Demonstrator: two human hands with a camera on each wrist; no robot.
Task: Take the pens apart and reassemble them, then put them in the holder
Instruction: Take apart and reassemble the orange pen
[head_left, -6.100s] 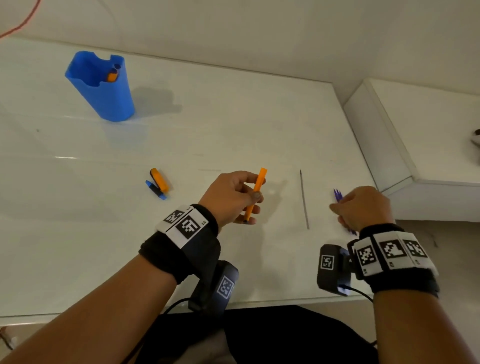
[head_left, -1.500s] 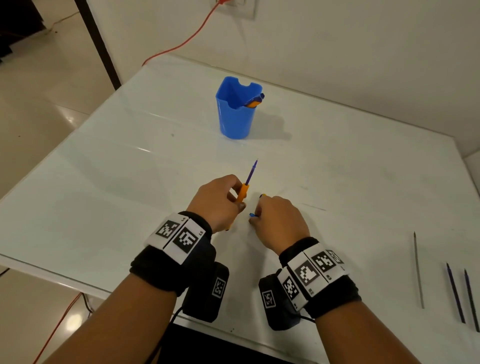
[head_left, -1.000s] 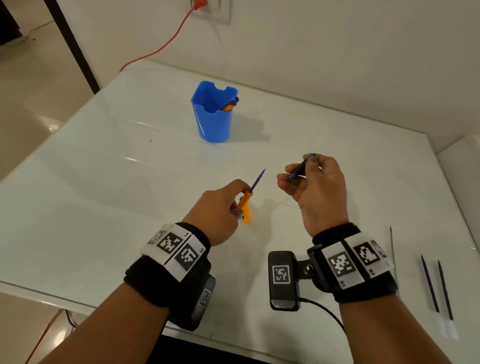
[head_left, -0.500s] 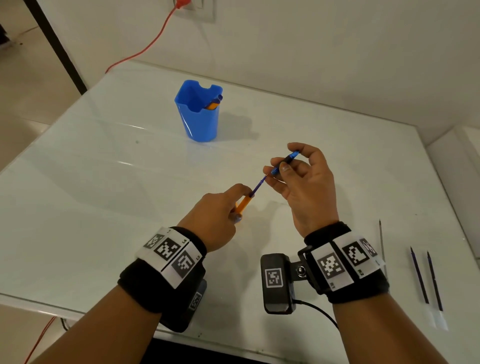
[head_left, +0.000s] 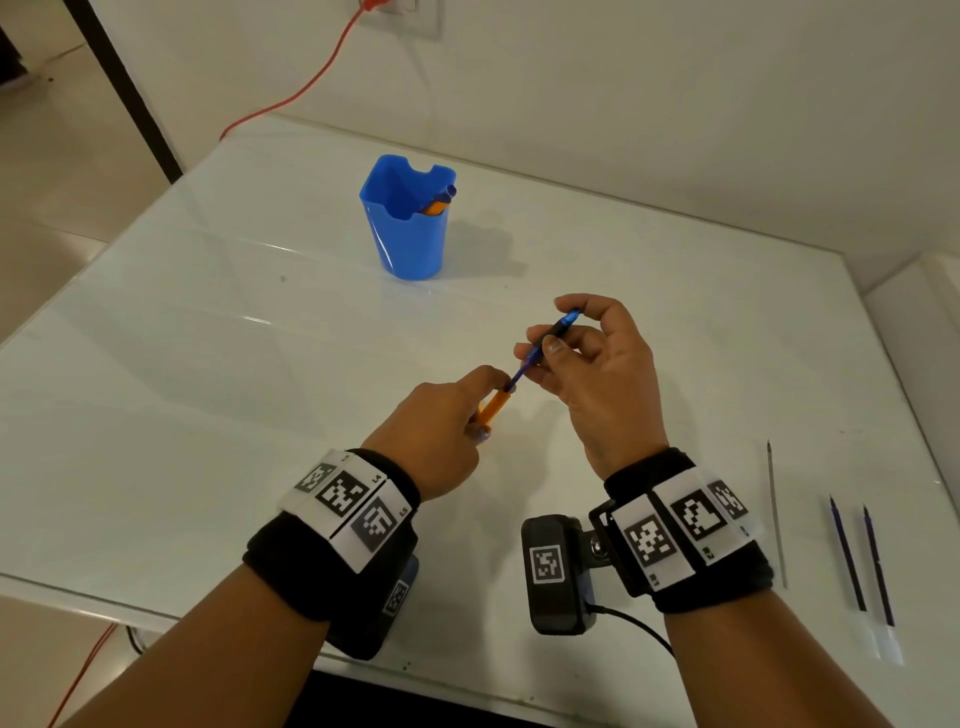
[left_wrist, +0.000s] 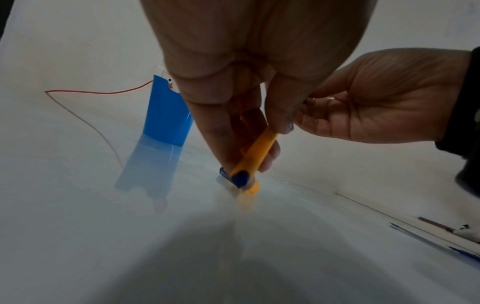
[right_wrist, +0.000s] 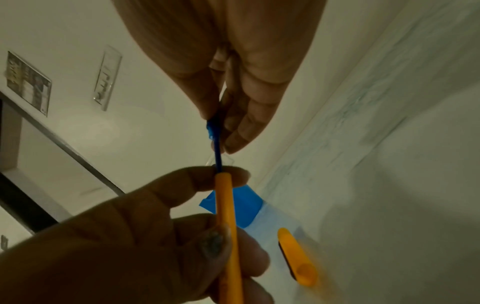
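My left hand (head_left: 485, 402) grips an orange pen barrel (head_left: 492, 409) tilted up to the right, just above the white table (head_left: 208, 415). A blue refill (head_left: 518, 374) sticks out of the barrel's top. My right hand (head_left: 551, 338) pinches a blue nose piece (head_left: 560, 327) that sits over the refill's tip. In the left wrist view the barrel (left_wrist: 255, 152) ends in a blue plug (left_wrist: 240, 178). The right wrist view shows the nose piece (right_wrist: 213, 128) above the barrel (right_wrist: 226, 205). An orange cap (right_wrist: 296, 257) lies on the table. The blue holder (head_left: 405, 244) stands behind with one pen (head_left: 440, 201) in it.
Two loose blue refills (head_left: 847, 551) and a thin grey rod (head_left: 775, 509) lie near the table's right edge. A red cable (head_left: 291, 98) runs from a wall socket down the left side. The table's front edge is close under my wrists.
My right hand brought the blue nose piece from apart onto the refill tip and slid it down towards the barrel. The left hand has kept its hold on the barrel.
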